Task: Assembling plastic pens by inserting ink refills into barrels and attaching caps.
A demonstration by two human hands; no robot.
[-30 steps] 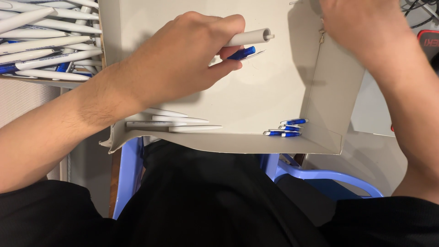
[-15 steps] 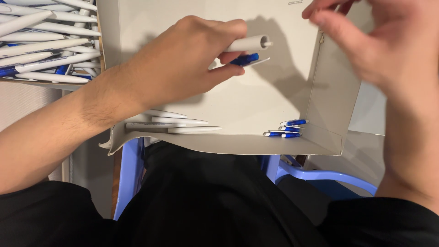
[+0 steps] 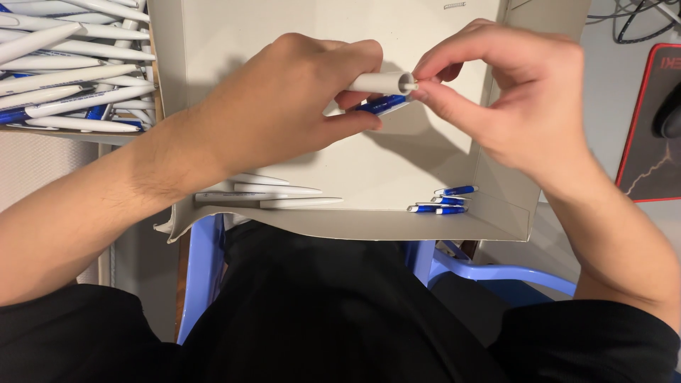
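My left hand [image 3: 284,106] grips a white pen barrel [image 3: 379,83] and a blue pen part [image 3: 383,105] beneath it, over an open grey cardboard box [image 3: 425,163]. My right hand [image 3: 511,92] pinches the open end of the barrel with thumb and forefinger, on a small white piece there. Several white pen barrels [image 3: 277,195] lie in the box's near left corner. A few blue clip parts [image 3: 443,202] lie in its near right corner.
A tray of several white and blue pens [image 3: 64,64] sits at the upper left. A red-edged black mat [image 3: 652,135] lies at the right, cables beyond it. A blue plastic stool [image 3: 496,273] shows below the box, over my dark-clothed lap.
My right hand has come down from the upper right and closed its fingertips on the barrel's end. My left hand has held the barrel nearly still.
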